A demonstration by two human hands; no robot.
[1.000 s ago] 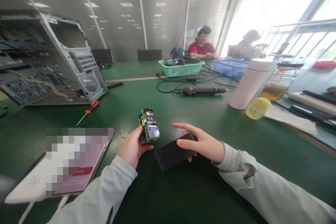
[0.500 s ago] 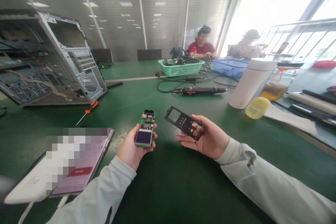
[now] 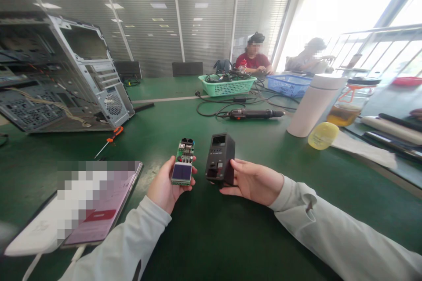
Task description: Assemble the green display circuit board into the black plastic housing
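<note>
A green circuit board [image 3: 186, 158] with a small dark screen at its near end lies in my left hand [image 3: 166, 184], my fingers curled round its edges. To its right, my right hand [image 3: 253, 180] grips a black plastic casing [image 3: 220, 160] by its right side. The casing is tilted up, showing a window opening at the top, a row of small holes and more cutouts lower down. Board and casing are apart, side by side above the green table [image 3: 198, 237]. My right palm and some fingertips are partly hidden by the casing.
An open computer case [image 3: 112, 103] stands at the left, an orange screwdriver [image 3: 110, 140] before it. Phones [image 3: 108, 210] lie near my left sleeve. Beyond are an electric screwdriver [image 3: 253, 114], a green basket [image 3: 227, 88] of cables, and a white bottle [image 3: 311, 105]. Two people sit farther back.
My right hand has turned the black casing from a slanted, flat-on view to a more upright one showing its deep side, slightly left. My left hand and the circuit board have barely moved.
</note>
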